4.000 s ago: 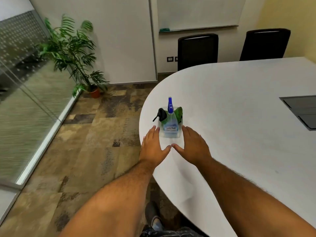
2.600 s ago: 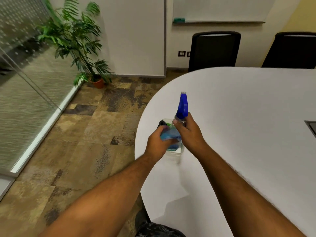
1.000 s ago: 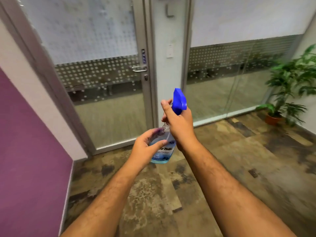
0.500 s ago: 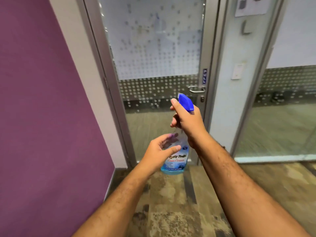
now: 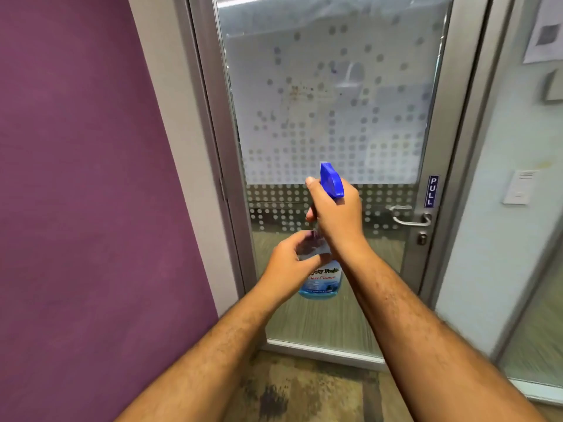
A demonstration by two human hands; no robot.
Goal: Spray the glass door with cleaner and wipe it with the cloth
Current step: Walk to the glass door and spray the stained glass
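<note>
A glass door (image 5: 329, 95) in a grey metal frame stands straight ahead, its upper pane frosted with a dot pattern and marked with brownish specks. I hold a clear spray bottle (image 5: 324, 280) of blue glass cleaner in front of it, blue nozzle (image 5: 331, 180) pointing at the glass. My right hand (image 5: 336, 217) is closed around the neck and trigger. My left hand (image 5: 289, 264) cups the bottle's body from the left. No cloth is visible.
A purple wall (image 5: 85, 193) fills the left side. The door has a lever handle (image 5: 409, 216) and a PULL sign (image 5: 431, 190) on its right. A glass panel (image 5: 536, 330) and a wall switch (image 5: 518, 191) lie further right. Patterned carpet (image 5: 304, 391) is underfoot.
I have moved closer to the glass door and now face it squarely. The bottle stays in both hands, raised slightly toward the frosted pane.
</note>
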